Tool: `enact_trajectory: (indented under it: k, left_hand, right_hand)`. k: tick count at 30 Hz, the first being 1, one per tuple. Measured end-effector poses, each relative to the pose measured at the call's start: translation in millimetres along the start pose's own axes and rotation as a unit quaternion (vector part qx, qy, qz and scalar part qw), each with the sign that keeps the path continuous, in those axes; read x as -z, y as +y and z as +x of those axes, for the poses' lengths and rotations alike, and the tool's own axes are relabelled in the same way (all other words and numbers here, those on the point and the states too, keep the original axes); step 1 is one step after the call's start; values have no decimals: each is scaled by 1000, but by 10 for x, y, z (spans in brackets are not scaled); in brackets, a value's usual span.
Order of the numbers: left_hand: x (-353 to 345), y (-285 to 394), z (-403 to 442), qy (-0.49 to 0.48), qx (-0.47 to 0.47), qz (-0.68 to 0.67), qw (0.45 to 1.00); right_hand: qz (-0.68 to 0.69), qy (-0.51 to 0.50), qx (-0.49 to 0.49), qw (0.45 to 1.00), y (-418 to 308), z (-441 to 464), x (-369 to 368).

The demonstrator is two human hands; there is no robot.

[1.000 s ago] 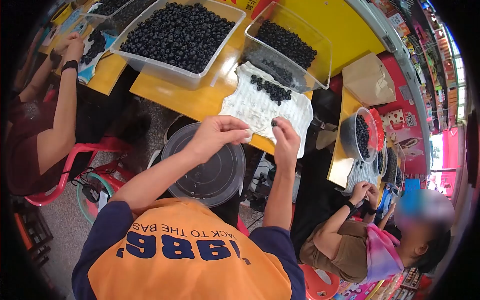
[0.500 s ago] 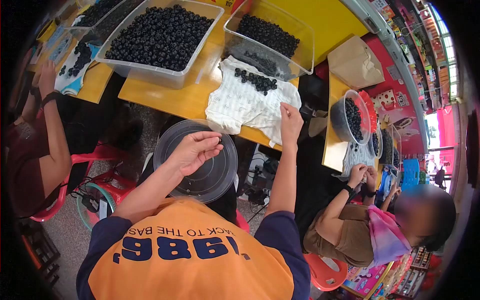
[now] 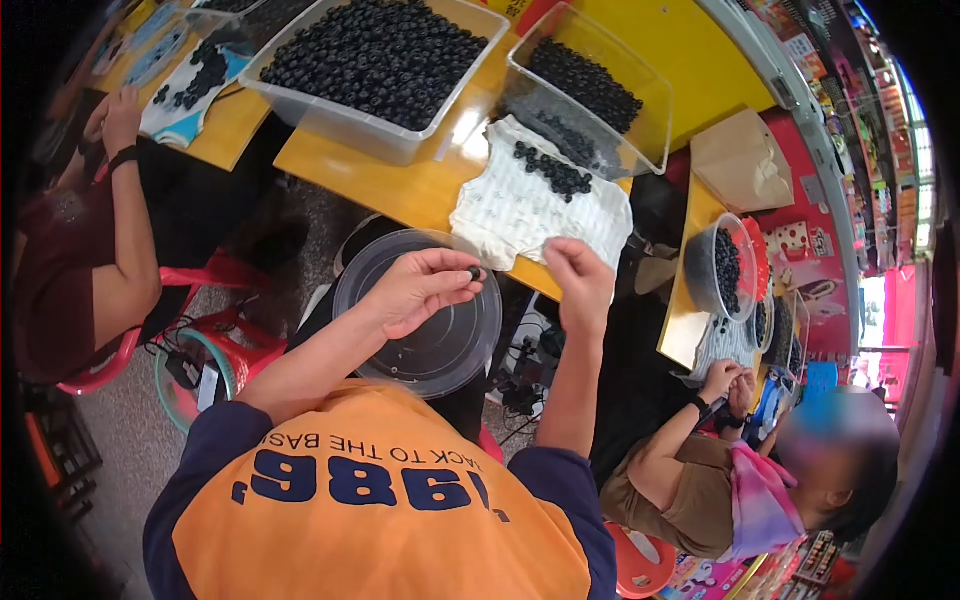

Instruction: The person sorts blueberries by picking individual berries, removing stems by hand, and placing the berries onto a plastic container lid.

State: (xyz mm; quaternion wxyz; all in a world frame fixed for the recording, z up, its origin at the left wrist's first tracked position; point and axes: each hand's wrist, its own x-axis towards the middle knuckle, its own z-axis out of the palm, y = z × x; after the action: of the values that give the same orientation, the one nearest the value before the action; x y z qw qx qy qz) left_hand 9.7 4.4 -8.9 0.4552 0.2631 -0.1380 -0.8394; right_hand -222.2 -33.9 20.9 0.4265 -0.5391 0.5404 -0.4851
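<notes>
Over a round translucent lid or basin (image 3: pixel 420 360) on the lap, my left hand (image 3: pixel 425 292) pinches a small black round piece (image 3: pixel 474 272) between thumb and fingertips. My right hand (image 3: pixel 582 285) is closed in a pinch just to the right, at the table's front edge; whatever it may hold is hidden. Beyond the hands, a white patterned cloth (image 3: pixel 500 205) lies on the table, partly over its edge. Several loose black pieces (image 3: pixel 555 172) rest on that cloth.
A large clear tub (image 3: pixel 370 148) heaped with black pieces stands behind, with a smaller clear bin (image 3: pixel 650 140) to its right. People sit at yellow tables on both sides. A round tub (image 3: pixel 705 275) of black pieces is near the right-hand person (image 3: pixel 680 470).
The view has shifted, so the tables sit further right and higher. My right hand has come down and nearer my left hand, which still pinches the black piece, now more visible.
</notes>
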Motion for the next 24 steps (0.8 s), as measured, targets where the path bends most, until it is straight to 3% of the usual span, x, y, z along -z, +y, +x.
enact_trajectory:
  k: [5,8,13,15,16,18,20,22,23,24]
  left_hand:
    - [-39,22,-84,-22,-22,24,999]
    - [-34,45,-142,-13,-24,44,999]
    - [21,59,-211,-8,-26,110,994]
    - [38,70,-204,-7,-25,147,989]
    - [70,64,-193,-17,-2,130,991]
    - [129,47,-188,-31,23,112,993]
    - [182,30,-194,-38,90,38,995]
    - [206,-59,-195,-63,128,-62,988]
    - [194,-82,-198,-61,130,-81,986]
    - [178,-94,-193,-59,130,-100,985]
  right_hand:
    - [-121,-75,135,981,-424,-461,-441]
    - [-168,-86,101,977,-439,-530,-503]
    - [-202,-100,144,963,-489,-549,-574]
    - [-203,-115,111,966,-459,-541,-595]
    - [-206,-112,112,966,-409,-526,-594]
    - [-108,-170,1,980,-231,-484,-572]
    - [-81,-205,-21,975,-79,-382,-521]
    - [84,-311,-115,940,10,-209,-447]
    - [79,-246,-143,955,-13,-64,-372]
    - [14,-172,-39,984,197,177,-267]
